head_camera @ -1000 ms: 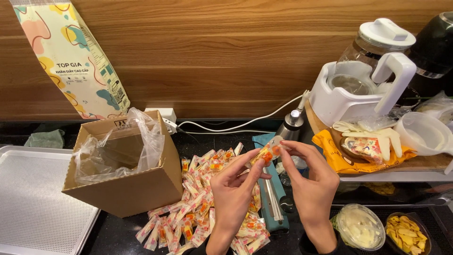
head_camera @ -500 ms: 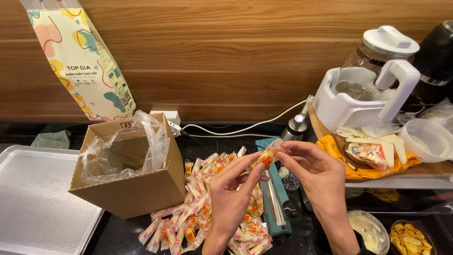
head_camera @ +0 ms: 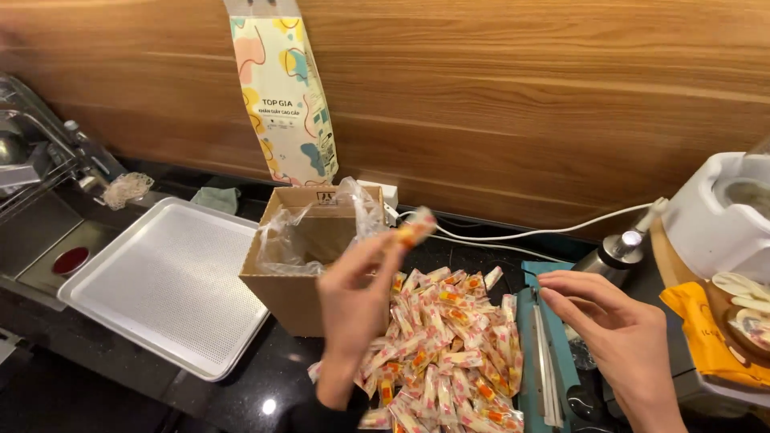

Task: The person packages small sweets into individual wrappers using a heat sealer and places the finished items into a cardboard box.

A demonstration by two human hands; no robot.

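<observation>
The left hand (head_camera: 357,309) is lifting one small wrapped candy (head_camera: 415,228) up over the desk (head_camera: 273,377), its fingertips (head_camera: 393,244) pinching together on the wrapper's near end. The candy is blurred, showing only orange and white, and it is hanging in the air just right of the cardboard box (head_camera: 309,256), level with the box's rim and apart from it. The box is standing open with a clear plastic bag (head_camera: 321,220) lining it, the plastic spilling loosely over the top edges.

The right hand (head_camera: 613,333) is hovering with nothing in it, fingers spread and slightly curled, above the teal bag sealer (head_camera: 541,353) that is lying along the right edge of the candy pile (head_camera: 441,353). The pile is sprawling across the dark desk between the two hands, dozens of wrapped pieces overlapping each other, reaching the box's near right corner.

On the left a pale perforated tray (head_camera: 160,281) is lying flat just beside the box. On the far side a colourful paper bag (head_camera: 281,88) is hanging against the wooden wall (head_camera: 521,96). A white cable (head_camera: 553,232) is running along the foot of the wall toward a white kettle (head_camera: 718,216) on the right, with an orange packet (head_camera: 710,337) sitting near it.
</observation>
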